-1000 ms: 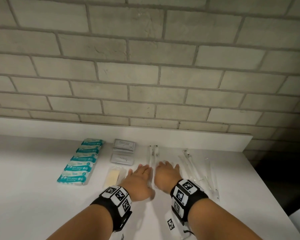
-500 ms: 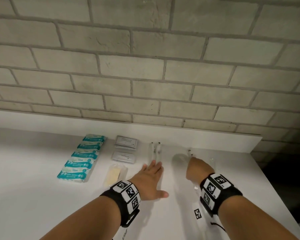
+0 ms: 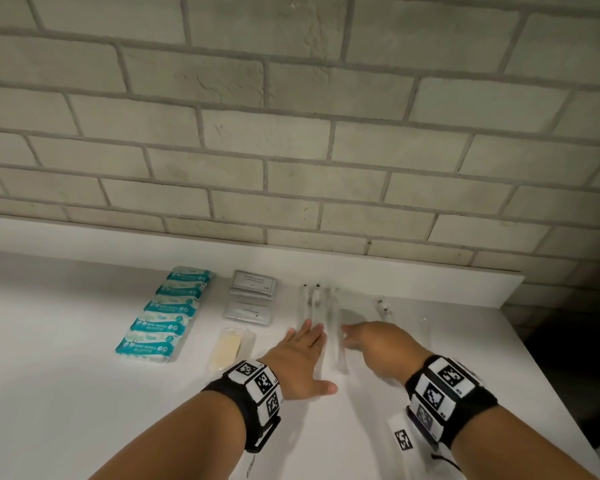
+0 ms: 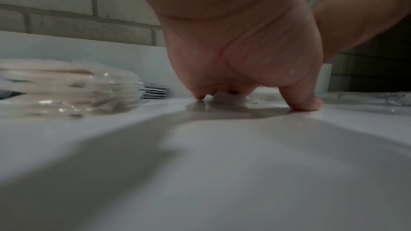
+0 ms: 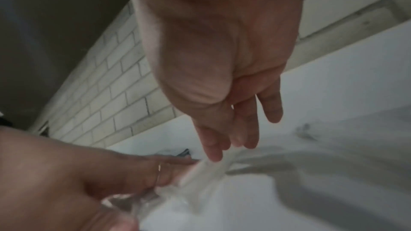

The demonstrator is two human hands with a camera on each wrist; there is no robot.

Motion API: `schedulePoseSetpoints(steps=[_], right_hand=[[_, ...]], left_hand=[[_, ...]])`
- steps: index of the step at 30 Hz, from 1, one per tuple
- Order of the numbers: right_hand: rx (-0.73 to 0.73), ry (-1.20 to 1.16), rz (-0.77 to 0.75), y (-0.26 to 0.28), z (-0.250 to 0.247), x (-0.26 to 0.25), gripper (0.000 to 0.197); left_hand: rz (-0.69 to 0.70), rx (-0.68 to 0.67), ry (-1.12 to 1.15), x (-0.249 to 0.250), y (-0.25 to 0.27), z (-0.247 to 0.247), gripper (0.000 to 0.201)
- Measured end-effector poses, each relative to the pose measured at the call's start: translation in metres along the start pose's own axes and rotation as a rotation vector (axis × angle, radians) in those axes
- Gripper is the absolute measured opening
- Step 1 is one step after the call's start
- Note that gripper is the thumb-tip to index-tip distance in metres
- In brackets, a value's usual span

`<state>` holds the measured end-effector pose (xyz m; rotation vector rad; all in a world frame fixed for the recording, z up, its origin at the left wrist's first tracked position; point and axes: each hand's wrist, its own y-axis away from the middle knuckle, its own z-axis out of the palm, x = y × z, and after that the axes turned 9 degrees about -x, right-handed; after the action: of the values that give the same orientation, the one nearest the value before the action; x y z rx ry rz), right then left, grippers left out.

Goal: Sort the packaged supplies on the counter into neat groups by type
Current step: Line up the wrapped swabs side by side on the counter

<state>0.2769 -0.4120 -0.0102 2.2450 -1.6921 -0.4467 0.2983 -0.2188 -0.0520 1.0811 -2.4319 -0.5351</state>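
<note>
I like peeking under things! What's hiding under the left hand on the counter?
The left hand rests flat on clear long packets on the white counter. Their far ends stick out past its fingers. The parts under the palm are covered.

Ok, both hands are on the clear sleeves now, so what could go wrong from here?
1. The right hand slides a clear sleeve with straight fingers, not gripping it; it may skew or slip under the left hand.
2. Two more clear sleeves lie near the counter right edge; a wide sweep could knock them off.
3. The sleeves are see-through on white, so one is easily missed.
</note>
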Motion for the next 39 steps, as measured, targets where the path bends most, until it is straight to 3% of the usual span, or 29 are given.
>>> schedulePoseSetpoints(steps=[5,9,18,23,28,30,32,34,36,39], right_hand=[[0.081,-0.102,0.075,-0.001,0.005,-0.005,0.046],[0.042,-0.183,0.095,-0.006,0.008,-0.025,0.041],[0.042,-0.345,0.532,-0.036,0.007,-0.035,0.07],[-0.006,-0.464,0.664,-0.038,0.005,-0.032,0.048],[0.181,-0.638,0.532,-0.028,-0.005,-0.013,0.031],[0.273,-0.576,0.503,-0.021,-0.013,-0.006,0.028],[0.323,-0.347,0.507,-0.013,-0.016,-0.006,0.03],[0.284,-0.048,0.475,-0.004,-0.015,-0.015,0.032],[0.208,0.118,0.332,-0.002,-0.004,-0.023,0.038],[0.074,0.037,0.146,0.0,0.009,-0.032,0.056]], left_hand=[[0.003,-0.009,0.01,0.002,0.001,-0.001,0.097],[0.013,0.005,0.025,0.001,0.001,-0.001,0.098],[0.018,0.013,0.081,0.002,0.005,-0.005,0.11],[0.005,-0.002,0.04,0.001,0.003,-0.005,0.108],[-0.006,-0.022,0.02,0.001,0.002,-0.004,0.104],[-0.008,-0.023,0.018,0.001,0.003,-0.003,0.104],[-0.011,-0.025,0.021,0.002,0.003,-0.004,0.104],[-0.01,-0.026,0.022,0.002,0.003,-0.004,0.104],[-0.006,-0.026,0.029,0.002,0.003,-0.004,0.105],[0.0,-0.025,0.046,0.003,0.004,-0.005,0.108]])
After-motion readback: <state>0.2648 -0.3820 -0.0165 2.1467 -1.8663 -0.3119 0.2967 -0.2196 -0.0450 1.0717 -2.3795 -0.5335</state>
